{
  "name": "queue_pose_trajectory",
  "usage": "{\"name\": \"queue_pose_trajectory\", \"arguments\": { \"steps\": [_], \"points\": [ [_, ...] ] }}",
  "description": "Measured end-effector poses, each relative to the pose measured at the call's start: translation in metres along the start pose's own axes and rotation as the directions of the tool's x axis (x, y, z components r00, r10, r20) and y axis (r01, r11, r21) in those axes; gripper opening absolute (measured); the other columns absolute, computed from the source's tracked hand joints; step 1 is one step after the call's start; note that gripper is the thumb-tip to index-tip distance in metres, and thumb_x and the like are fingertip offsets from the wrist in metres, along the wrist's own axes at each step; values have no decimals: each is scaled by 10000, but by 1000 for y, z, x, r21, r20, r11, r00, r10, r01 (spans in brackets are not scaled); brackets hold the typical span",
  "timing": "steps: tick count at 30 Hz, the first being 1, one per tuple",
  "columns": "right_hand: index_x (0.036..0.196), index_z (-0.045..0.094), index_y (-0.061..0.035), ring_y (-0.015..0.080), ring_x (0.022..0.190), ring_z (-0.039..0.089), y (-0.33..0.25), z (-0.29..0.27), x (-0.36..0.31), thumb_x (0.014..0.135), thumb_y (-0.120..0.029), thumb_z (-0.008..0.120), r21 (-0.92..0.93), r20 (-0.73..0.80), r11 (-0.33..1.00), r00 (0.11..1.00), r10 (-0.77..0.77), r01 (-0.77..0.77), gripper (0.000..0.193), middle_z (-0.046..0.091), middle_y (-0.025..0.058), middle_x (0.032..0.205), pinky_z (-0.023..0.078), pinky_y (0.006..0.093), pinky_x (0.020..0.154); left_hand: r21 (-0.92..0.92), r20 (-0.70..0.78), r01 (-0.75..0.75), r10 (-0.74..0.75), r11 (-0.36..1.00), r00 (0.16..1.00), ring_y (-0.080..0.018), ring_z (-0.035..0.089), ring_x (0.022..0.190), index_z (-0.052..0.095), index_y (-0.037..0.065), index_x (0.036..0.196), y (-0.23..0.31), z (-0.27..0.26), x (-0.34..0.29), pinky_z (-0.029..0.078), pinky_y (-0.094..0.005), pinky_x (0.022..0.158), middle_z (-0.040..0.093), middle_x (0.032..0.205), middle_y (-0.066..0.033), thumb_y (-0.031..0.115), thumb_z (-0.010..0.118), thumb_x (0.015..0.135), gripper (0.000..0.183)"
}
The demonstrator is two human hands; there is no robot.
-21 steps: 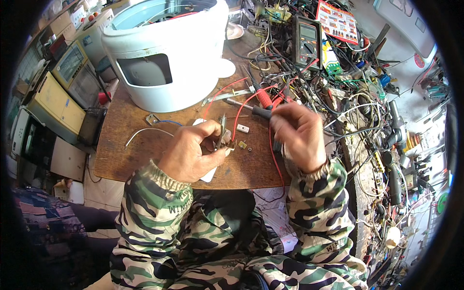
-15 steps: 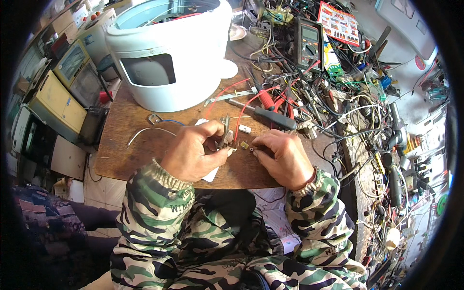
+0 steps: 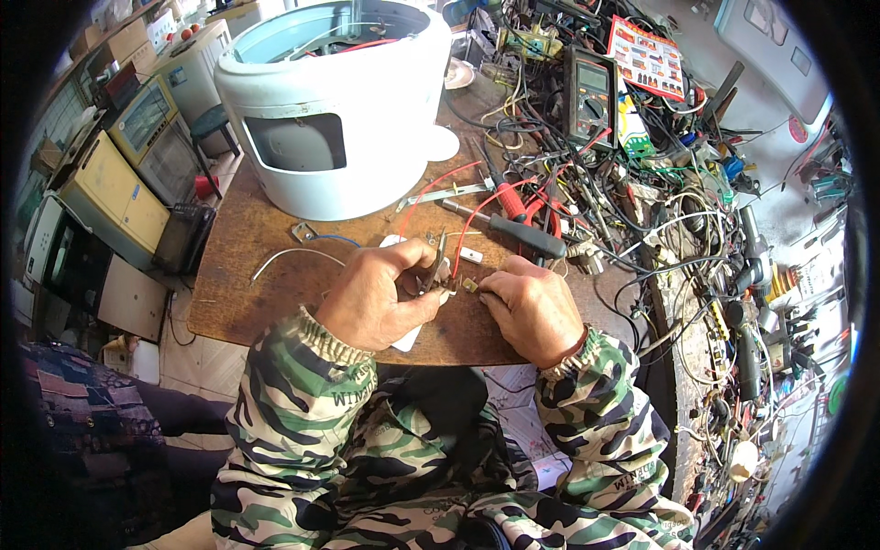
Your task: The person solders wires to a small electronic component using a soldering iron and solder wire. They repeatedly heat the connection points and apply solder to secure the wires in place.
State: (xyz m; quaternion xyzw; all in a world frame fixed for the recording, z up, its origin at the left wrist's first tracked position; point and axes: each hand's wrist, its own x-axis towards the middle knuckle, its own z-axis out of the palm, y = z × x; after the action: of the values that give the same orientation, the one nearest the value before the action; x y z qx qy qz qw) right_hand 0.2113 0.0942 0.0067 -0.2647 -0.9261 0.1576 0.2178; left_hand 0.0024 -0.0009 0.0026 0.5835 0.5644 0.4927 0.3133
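My left hand [image 3: 367, 298] is closed on a small dark metal part [image 3: 442, 258], which stands up between thumb and fingers. A red wire [image 3: 461, 236] rises in a loop beside that part. My right hand [image 3: 536, 307] is held in a pinch close by. At its fingertips shows a small yellowish piece [image 3: 470, 284]; whether the fingers grip it or something smaller, I cannot make out. Partly hidden under my left hand lies a flat white piece [image 3: 407, 340]. A small white block [image 3: 471, 255] rests on the wooden table [image 3: 293, 298] just beyond both hands.
A large white round housing [image 3: 321, 188] with a window opening stands at the back left. Beyond my right hand lie a dark-handled screwdriver [image 3: 527, 236], a red-handled tool [image 3: 510, 200] and a multimeter [image 3: 591, 96]. Tangled cables [image 3: 632, 261] crowd the right. A pale wire [image 3: 291, 252] lies left.
My right hand has come slightly nearer to my left, and its fingertips now meet the yellowish piece. The left hand keeps its hold. The whole view has shifted a little.
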Motion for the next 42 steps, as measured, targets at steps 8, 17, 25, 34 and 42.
{"name": "queue_pose_trajectory", "arguments": {
  "steps": [8,17,25,34,42],
  "points": [
    [918,717,-28,375,847,675,0,0,-3,854,-86,708,-40,29,998,999,44,-43,87,668,141,896,544,444,739,-44,-14,-17,16,999,1000,-79,596,704,638,-28,944,0,2,0,505,-276,654,638,773,-43,44,745,842,165],
    [948,733,-10,365,858,687,7,-4,-6,846,-45,737,147,-92,988,994,58,-44,108,694,152,926,554,406,754,-35,15,37,-37,999,999,-78,625,739,687,-14,1020,2,0,-1,517,-259,680,696,840,-43,48,746,858,183],
    [961,728,14,316,827,691,12,-9,-7,848,-23,743,264,-104,965,994,42,-13,120,692,147,910,546,369,736,17,25,27,-27,1000,999,-85,633,762,694,-6,1080,3,-1,-1,525,-270,691,713,874,-56,52,752,854,240],
    [983,721,29,177,812,653,-1,-38,9,871,20,731,460,-266,879,964,0,126,113,680,93,903,512,293,722,35,35,26,-28,999,999,-107,640,758,689,-7,1072,7,-3,0,528,-280,697,699,854,-59,52,756,842,246],
    [981,711,-13,215,790,676,-3,-59,43,868,-17,747,446,-420,823,895,-154,351,118,702,103,895,525,307,708,41,18,55,-56,998,998,-97,623,741,693,2,1058,13,-1,-1,514,-276,679,667,830,-35,41,761,831,240]
  ]
}}
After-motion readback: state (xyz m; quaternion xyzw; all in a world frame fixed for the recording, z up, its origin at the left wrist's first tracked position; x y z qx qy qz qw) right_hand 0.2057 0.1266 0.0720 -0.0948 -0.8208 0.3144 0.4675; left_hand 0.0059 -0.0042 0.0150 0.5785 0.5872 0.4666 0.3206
